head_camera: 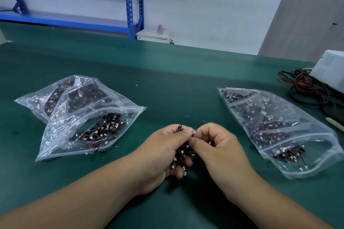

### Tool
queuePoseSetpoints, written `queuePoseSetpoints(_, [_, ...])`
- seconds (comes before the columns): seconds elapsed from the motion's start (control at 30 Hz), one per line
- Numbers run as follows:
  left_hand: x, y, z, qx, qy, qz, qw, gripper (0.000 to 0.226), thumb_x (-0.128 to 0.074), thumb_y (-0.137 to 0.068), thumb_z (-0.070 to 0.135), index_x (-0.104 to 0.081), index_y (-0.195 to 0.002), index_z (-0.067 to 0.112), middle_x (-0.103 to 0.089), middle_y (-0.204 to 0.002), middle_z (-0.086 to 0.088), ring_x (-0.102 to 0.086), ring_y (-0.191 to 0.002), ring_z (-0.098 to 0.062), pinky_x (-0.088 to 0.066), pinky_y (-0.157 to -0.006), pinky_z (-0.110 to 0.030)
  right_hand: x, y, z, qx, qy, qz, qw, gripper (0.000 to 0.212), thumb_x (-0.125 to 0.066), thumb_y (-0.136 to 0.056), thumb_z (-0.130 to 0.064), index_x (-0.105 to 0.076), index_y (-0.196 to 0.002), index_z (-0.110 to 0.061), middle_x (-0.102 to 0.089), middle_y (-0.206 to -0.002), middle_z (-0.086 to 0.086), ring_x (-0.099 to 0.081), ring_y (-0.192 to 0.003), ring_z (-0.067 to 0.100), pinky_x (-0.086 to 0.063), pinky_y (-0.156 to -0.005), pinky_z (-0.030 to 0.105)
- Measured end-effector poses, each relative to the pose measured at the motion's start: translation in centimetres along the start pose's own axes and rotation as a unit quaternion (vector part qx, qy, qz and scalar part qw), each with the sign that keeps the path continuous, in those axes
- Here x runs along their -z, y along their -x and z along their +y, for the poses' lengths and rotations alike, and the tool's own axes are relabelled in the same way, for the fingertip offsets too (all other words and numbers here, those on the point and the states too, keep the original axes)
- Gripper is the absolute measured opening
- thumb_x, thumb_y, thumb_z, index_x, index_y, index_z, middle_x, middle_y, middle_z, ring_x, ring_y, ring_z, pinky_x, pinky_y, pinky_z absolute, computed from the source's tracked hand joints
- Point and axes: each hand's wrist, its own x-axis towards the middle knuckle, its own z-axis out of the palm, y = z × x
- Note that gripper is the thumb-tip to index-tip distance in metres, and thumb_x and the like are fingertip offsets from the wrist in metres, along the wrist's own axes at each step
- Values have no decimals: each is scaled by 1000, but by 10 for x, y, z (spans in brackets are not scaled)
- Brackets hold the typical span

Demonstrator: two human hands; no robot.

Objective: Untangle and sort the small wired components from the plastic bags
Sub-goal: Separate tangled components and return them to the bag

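- A tangled clump of small red-and-black wired components (179,156) with white plugs sits between both hands, low over the middle of the green mat-covered table (167,80)
- The left hand (160,156) cups the clump, fingers curled round it; its thumb and forefinger pinch one dark piece at the top
- The right hand (221,152), fingers curled, pinches a white plug at the clump's top; its fingertips touch the left's
- At left, a nearer clear plastic zip bag (89,132) overlaps a farther clear plastic zip bag (61,95); both hold similar components
- At right, a long clear plastic bag (279,128) of components lies well apart from the hands
- Beyond it, black and red cables (305,87) lie beside a white box (331,69)
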Motion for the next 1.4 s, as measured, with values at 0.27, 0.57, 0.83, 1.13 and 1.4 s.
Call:
queuePoseSetpoints(0.27, [4, -2, 2, 29, 19, 6, 999, 3, -58, -97, 20, -60, -95, 20, -64, -74, 0, -50, -49, -11, -31, -38, -18, 8, -11, 2, -114, -128, 30, 985, 32, -62, -92, -11, -59, -64, -26, -34, -51, -2, -23, -39, 9, -18, -40, 19])
queuePoseSetpoints(0.57, [3, -3, 2, 35, 32, 22, 999, 9, -60, -96, 18, -63, -88, 22, -64, -73, -1, -48, -47, -12, -29, -39, -17, 11, -16, 3, -124, -209, 17, 970, 32, -57, -94, -4, -60, -66, -21, -60, -66, 11, -34, -40, 15, -46, -48, 29])
queuePoseSetpoints(0.83, [5, -5, 4, 46, 60, 49, 996, 10, -60, -94, 19, -67, -87, 20, -64, -73, -3, -48, -46, -13, -29, -39, -18, 21, -24, 9, -148, -259, 59, 953, 34, -55, -91, -1, -62, -65, -23, -61, -67, 8, -37, -41, 15, -37, -42, 27])
queuePoseSetpoints(1.13, [14, -8, 11, 98, 228, 36, 968, 9, -57, -94, 22, -64, -89, 17, -58, -73, 0, -44, -46, -9, -28, -32, -15, 24, -28, 14, -50, -87, 96, 990, 24, -68, -87, 0, -74, -78, -22, -52, -57, -3, -33, -42, 11, -29, -39, 23])
queuePoseSetpoints(1.4, [15, -7, 11, 104, 238, 34, 965, 9, -58, -94, 22, -64, -89, 18, -58, -73, 1, -44, -47, -9, -28, -31, -17, 27, -28, 9, -9, -95, 73, 993, 21, -70, -91, -13, -72, -71, -22, -37, -50, -5, -24, -42, 10, -24, -41, 22])
